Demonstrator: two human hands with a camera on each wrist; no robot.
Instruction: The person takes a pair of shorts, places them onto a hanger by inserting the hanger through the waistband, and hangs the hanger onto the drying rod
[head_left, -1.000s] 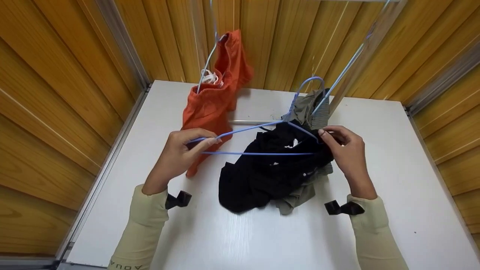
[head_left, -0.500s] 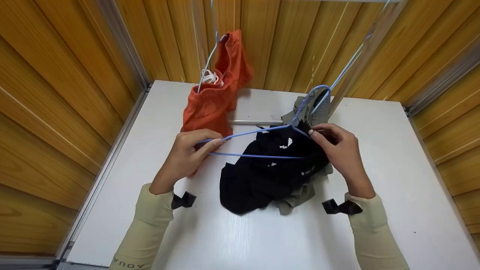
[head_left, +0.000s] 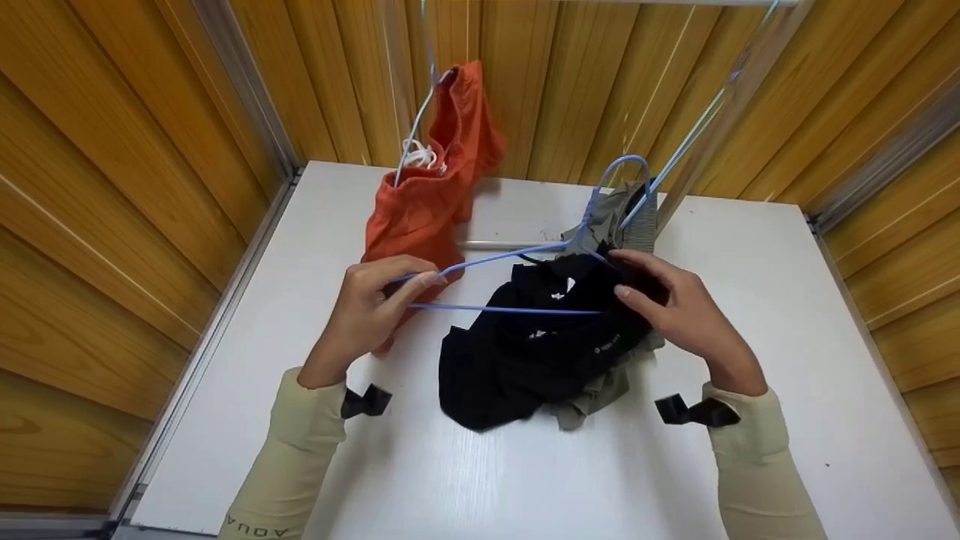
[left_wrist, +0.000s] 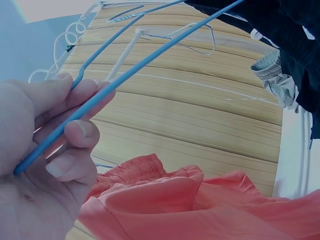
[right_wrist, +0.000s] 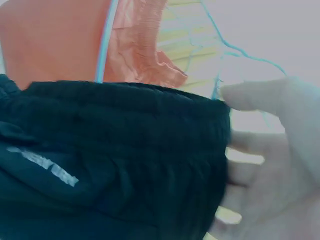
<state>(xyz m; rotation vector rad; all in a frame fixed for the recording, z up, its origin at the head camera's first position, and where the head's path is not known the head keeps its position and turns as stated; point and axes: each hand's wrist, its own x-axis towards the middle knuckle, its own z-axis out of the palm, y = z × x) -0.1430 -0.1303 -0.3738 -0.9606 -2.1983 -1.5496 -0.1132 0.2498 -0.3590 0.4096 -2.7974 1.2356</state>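
My left hand [head_left: 375,304] grips one end of a blue clothes hanger [head_left: 495,308], thumb and fingers curled round its wire in the left wrist view. The hanger's other end runs into the waistband of black shorts [head_left: 502,375], which hang below it with a small white print on the band. At the right end of that waistband is my right hand [head_left: 686,307], thumb and fingers spread apart. In the right wrist view its straight fingers [right_wrist: 245,170] touch the edge of the dark waistband [right_wrist: 125,120]. The hanger's right tip is hidden in the cloth.
Orange shorts [head_left: 412,217] with a white drawstring hang on another hanger at the back left. Behind the black shorts, a grey-green garment [head_left: 637,225] hangs on a light blue hanger. A white table [head_left: 465,480] lies below, with wood-patterned walls [head_left: 555,90] around it.
The right thumb and fingers, earlier pinching the waistband at the hanger's tip, have spread apart. The waistband has slid left along the hanger. The left hand keeps its grip, shifted slightly right.
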